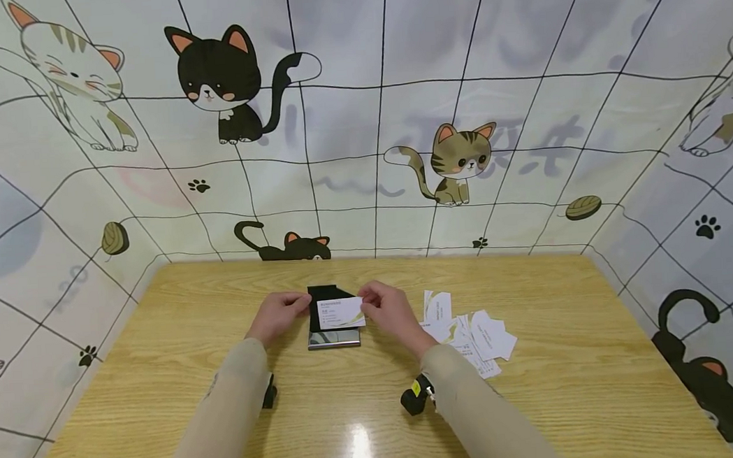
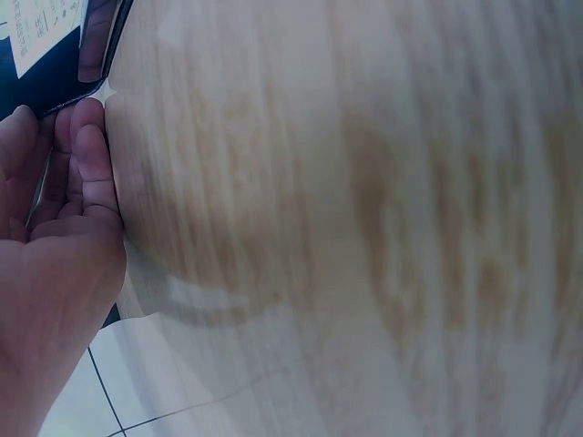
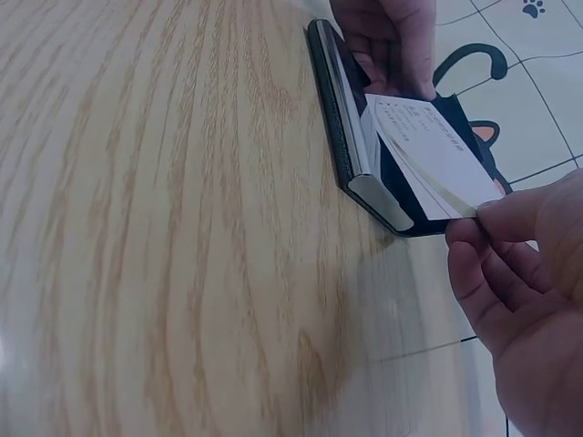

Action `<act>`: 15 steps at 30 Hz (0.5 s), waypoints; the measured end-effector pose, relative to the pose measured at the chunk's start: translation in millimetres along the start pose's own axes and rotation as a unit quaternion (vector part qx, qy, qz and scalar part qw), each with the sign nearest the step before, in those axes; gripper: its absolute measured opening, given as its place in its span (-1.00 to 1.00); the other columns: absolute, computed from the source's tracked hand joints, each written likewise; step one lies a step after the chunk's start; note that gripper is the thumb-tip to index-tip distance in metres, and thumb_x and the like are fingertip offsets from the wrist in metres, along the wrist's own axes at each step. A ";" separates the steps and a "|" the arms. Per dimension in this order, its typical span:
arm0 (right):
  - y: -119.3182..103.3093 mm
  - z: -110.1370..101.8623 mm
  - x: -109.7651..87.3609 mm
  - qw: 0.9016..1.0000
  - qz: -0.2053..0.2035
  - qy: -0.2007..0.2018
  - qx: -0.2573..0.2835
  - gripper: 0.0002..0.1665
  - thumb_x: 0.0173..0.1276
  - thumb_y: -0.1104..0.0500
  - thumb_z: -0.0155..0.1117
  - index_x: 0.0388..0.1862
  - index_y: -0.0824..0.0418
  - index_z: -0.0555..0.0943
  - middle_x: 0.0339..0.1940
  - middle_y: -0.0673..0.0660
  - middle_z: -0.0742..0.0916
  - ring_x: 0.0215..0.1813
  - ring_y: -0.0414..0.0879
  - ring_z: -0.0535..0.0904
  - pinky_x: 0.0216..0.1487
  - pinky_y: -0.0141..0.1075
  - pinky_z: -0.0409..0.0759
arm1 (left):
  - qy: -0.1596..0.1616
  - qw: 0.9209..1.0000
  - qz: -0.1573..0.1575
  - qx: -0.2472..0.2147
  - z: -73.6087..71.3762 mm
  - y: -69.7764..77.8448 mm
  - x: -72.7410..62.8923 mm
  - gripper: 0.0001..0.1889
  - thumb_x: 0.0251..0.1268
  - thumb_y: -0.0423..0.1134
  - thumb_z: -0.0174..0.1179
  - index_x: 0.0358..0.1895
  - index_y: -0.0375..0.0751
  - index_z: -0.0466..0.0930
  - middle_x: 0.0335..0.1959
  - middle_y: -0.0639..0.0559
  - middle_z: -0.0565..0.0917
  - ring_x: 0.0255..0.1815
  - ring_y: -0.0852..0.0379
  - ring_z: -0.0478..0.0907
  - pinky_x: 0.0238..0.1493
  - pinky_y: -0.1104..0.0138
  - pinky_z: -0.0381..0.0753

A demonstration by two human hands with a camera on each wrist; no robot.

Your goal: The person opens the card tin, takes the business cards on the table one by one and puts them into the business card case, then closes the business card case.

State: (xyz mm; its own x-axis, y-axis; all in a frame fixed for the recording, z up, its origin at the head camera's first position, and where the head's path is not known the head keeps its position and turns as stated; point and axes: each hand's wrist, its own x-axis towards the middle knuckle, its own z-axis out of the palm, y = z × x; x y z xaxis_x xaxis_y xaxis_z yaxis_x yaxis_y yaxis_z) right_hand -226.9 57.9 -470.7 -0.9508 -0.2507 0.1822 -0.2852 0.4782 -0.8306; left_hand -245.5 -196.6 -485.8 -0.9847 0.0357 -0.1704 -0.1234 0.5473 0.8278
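A business card case (image 1: 334,339) lies opened on the table, its black lid (image 1: 322,292) folded away from me and its shiny metal part nearer. My left hand (image 1: 279,317) pinches the lid's left edge between thumb and fingers; the left wrist view shows this hand (image 2: 64,255) right at the black edge. A white business card (image 1: 340,313) with a green-gold curve lies over the black inside, tilted in the right wrist view. Between thumb and forefinger my right hand (image 1: 392,311) pinches the card's right end. More white card edges show under this card (image 3: 437,150), at the metal pocket (image 3: 378,198).
Several loose business cards (image 1: 486,337) lie spread and overlapping to the right of my right hand. The wooden table (image 1: 571,384) meets a cat-patterned cloth wall (image 1: 348,132) at the back and sides. A black wrist camera (image 1: 416,396) sits under the right wrist.
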 end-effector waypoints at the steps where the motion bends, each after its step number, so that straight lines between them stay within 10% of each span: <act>1: 0.0 0.6 0.3 1.000 -0.002 -0.001 -0.003 -0.85 0.38 0.43 0.33 -0.11 0.31 0.69 -0.31 0.13 0.73 -0.30 -0.12 0.63 -0.22 -0.31 0.63 | 0.000 1.000 -0.001 -0.002 0.1 -0.1 0.0 -0.66 0.57 -0.10 0.19 0.13 -0.27 0.76 -0.08 -0.10 0.81 0.14 -0.08 0.67 0.43 -0.04 0.41; 15: 8.0 17.1 7.1 1.000 0.004 0.014 -0.016 -0.88 0.34 0.43 0.37 -0.19 0.29 0.69 -0.35 0.12 0.74 -0.29 -0.13 0.59 -0.19 -0.32 0.60 | 0.000 1.000 -0.009 -0.017 0.3 -1.9 1.3 -0.66 0.55 -0.11 0.21 0.13 -0.26 0.76 -0.02 -0.12 0.79 0.09 -0.05 0.70 0.40 -0.03 0.45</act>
State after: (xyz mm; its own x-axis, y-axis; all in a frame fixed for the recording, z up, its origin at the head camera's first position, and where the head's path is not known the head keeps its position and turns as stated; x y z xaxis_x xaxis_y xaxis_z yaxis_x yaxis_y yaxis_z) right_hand -233.9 45.6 -485.0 -0.9561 -0.2224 0.1910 -0.2808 0.5072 -0.8148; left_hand -246.5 -197.4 -487.7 -0.9822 0.0263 -0.1859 -0.1456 0.5183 0.8427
